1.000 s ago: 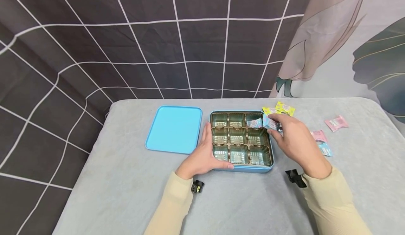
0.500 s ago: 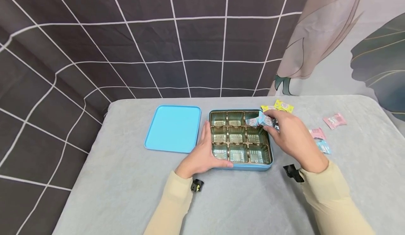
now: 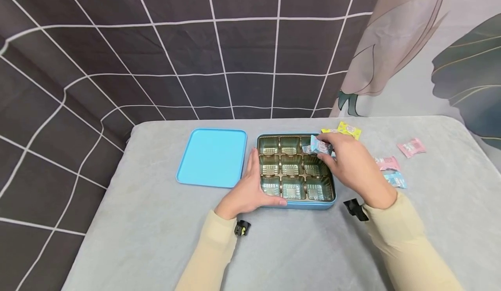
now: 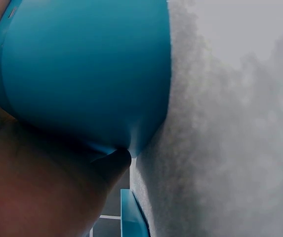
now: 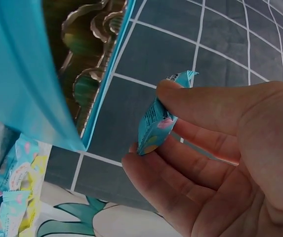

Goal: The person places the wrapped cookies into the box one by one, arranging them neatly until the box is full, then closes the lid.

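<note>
A blue tin (image 3: 309,205) with a gold plastic insert (image 3: 291,165) divided into compartments stands on the table. My left hand (image 3: 246,191) rests against its near left corner, straight fingers along the left side and thumb along the front. In the left wrist view the tin's blue wall (image 4: 87,64) fills the space beside that hand. My right hand (image 3: 352,165) pinches a blue wrapped candy (image 5: 156,123) between thumb and fingers. In the head view this candy overlaps the far right compartment, where another blue candy (image 3: 306,149) shows partly behind it.
The light blue lid (image 3: 213,157) lies left of the tin. Yellow candies (image 3: 349,130) lie behind my right hand. To the right are pink candies (image 3: 412,147) and a blue one (image 3: 396,179). A dark gridded curtain (image 3: 250,51) hangs behind the grey-covered table (image 3: 156,239).
My right hand has carried the blue candy leftward, from the tin's right rim to over the far right compartment. The left hand keeps its place on the tin.
</note>
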`<state>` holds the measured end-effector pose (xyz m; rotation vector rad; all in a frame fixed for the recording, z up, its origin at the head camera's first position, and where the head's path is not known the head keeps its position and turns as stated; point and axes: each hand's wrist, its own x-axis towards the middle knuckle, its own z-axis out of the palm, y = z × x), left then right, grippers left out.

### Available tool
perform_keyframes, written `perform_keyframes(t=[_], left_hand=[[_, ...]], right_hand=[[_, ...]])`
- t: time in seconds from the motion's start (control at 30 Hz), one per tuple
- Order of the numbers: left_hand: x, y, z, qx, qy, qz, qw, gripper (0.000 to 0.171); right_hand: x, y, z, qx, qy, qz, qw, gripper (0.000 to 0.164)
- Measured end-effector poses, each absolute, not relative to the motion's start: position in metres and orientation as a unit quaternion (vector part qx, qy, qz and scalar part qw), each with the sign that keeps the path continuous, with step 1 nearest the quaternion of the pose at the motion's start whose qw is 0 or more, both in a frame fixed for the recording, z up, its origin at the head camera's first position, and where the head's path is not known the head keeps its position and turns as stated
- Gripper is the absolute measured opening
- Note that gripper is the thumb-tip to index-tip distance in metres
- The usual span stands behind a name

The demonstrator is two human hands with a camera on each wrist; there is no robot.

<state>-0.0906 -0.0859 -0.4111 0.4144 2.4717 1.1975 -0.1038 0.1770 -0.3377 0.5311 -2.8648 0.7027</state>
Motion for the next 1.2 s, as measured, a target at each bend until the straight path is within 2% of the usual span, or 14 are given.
perform_keyframes(t=[0.63, 1.2], left_hand=[[-0.092, -0.085, -0.413, 0.148, 0.873, 0.428, 0.179, 0.152], [-0.092, -0.085, -0.412, 0.142, 0.872, 0.434, 0.178, 0.154]], right_hand=[[-0.116, 0.167, -0.327, 0.201, -0.952, 0.221, 0.073, 0.037], [-0.129, 0.159, -0.325, 0.205, -0.957, 0.199, 0.043, 0.032]])
